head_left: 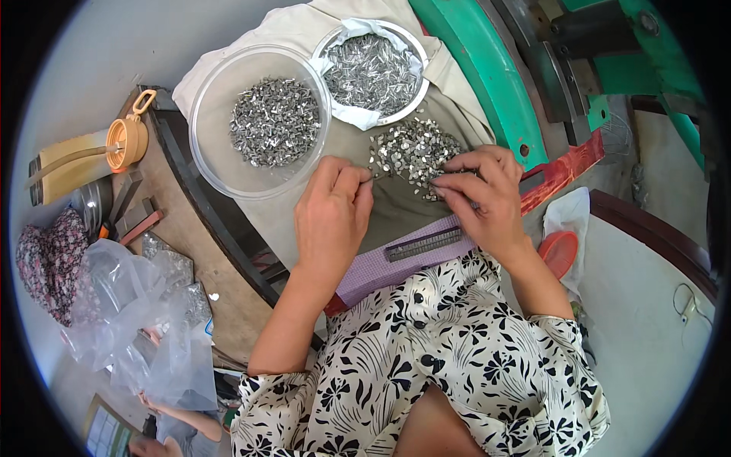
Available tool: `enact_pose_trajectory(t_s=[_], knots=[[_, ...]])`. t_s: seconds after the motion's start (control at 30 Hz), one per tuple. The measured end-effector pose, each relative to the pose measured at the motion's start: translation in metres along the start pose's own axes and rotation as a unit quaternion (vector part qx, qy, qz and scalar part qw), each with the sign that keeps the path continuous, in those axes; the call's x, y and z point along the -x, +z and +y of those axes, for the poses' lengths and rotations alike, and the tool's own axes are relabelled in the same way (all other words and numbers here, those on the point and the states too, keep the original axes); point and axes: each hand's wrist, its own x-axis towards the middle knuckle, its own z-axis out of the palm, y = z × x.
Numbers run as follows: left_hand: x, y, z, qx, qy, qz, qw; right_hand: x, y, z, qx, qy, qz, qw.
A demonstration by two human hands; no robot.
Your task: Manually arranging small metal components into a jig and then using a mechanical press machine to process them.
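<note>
A loose pile of small flat silvery metal pieces [415, 152] lies on a grey-brown cloth [293, 221]. At the pile's left edge is my left hand [333, 217], thumb and forefinger pinched together; whatever is between them is too small to name. My right hand [491, 198] touches the pile's right side with curled fingers, thumb close to the forefinger, and what they grip is hidden. Nearer my body, a dark slotted metal strip [423, 244] rests on a purple textured pad [365, 276].
Beyond my left hand stands a see-through plastic bowl [209, 156] holding small metal parts. Beside it is a lined metal bowl [421, 95] of thin metal pins. Green machinery [487, 76] borders the right. Plastic bags [129, 297] and an orange-lidded jar [80, 156] sit left. Another person's arm [186, 417] shows lower left.
</note>
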Motion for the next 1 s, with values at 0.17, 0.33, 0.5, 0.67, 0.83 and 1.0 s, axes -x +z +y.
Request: enact_pose_trajectory(t_s=[0.17, 0.33, 0.5, 0.67, 0.83, 1.0], knots=[[0.022, -0.008, 0.007, 0.009, 0.005, -0.014, 1.0, -0.001, 0.0, -0.003, -0.001, -0.022, -0.006, 1.0], [0.034, 0.0, 0.007, -0.041, 0.054, -0.037, 0.997, -0.007, 0.007, -0.009, 0.001, -0.062, -0.024, 0.998], [0.042, -0.001, 0.004, -0.006, 0.037, -0.042, 0.998, -0.009, 0.011, -0.015, 0.026, -0.048, -0.046, 0.997], [0.055, -0.002, 0.017, 0.025, 0.111, -0.086, 0.99, -0.006, 0.011, -0.013, 0.007, -0.036, -0.046, 0.998], [0.061, 0.009, 0.017, 0.015, 0.124, -0.13, 0.984, 0.017, 0.007, -0.011, -0.058, -0.056, -0.011, 0.997], [0.07, 0.01, 0.016, 0.067, 0.063, -0.1, 0.991, 0.047, 0.013, -0.012, -0.056, -0.081, 0.001, 0.995]])
